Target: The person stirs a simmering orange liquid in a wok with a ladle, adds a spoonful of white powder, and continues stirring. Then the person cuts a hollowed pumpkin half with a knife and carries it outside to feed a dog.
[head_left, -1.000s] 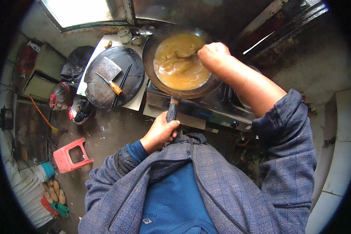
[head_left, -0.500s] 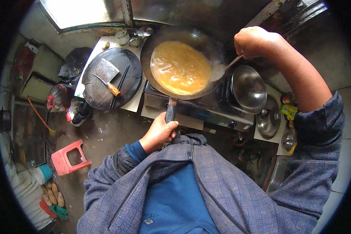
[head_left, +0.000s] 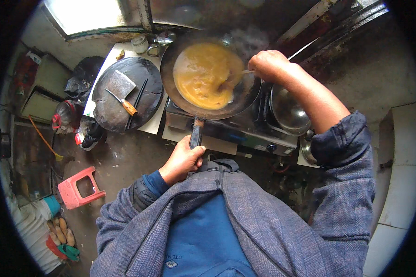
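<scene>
Utensil, end hidden in liquid

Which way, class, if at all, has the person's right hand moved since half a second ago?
Yes: judged against the stove knob, the right hand has moved left and slightly toward the person.

On the blue shirt, which shows between the open fronts of the grey checked jacket, stands a short row of small dark lettering, with a pale diamond-shaped emblem bearing tiny dark marks just below it in the view. A bluish mark on the stove front is too blurred to read.
</scene>
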Available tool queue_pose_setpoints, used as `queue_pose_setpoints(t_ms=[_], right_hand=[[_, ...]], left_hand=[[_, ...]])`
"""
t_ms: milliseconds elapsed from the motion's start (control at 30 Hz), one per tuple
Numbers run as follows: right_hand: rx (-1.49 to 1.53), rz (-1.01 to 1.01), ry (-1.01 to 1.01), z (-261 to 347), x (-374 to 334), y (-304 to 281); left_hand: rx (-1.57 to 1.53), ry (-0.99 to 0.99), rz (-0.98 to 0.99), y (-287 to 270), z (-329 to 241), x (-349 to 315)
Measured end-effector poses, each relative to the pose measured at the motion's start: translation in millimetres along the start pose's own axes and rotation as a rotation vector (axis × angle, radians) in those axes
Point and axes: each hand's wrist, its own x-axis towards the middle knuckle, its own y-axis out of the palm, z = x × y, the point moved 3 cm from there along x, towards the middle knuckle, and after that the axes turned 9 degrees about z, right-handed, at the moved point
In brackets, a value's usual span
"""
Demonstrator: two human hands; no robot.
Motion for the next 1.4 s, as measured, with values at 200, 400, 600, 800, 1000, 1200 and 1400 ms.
queue_pose_setpoints(t_ms=[200,400,600,800,1000,1200,1400], right_hand=[[0.020,-0.166,-0.038,13.7,13.3,13.9],[-0.108,-0.262,-0.140,29.5,3.2,-8.8],[-0.302,-0.127,-0.197,32.7,-18.6,-48.4],[-0.189,0.060,-0.160,5.7,-60.1,-98.7],[-0.108,0.458,-0.097,-3.6,-49.4,-89.1],[-0.067,0.396,-0.171,12.0,-25.1,-49.5],[0.068,0.120,-0.078,35.8,-10.5,-4.3]], left_hand=[[-0.012,-0.009,0.000,1.4,0.0,-2.1],[0.032,0.014,-0.002,0.8,-0.4,-1.5],[0.011,0.014,0.015,-1.5,2.2,0.6],[0.027,-0.016,0.001,-1.5,2.4,0.3],[0.032,0.014,0.013,-2.1,2.6,-0.3],[0.023,0.003,0.016,-2.4,2.3,-0.1],[0.031,0.006,0.017,-1.1,1.1,-2.2]])
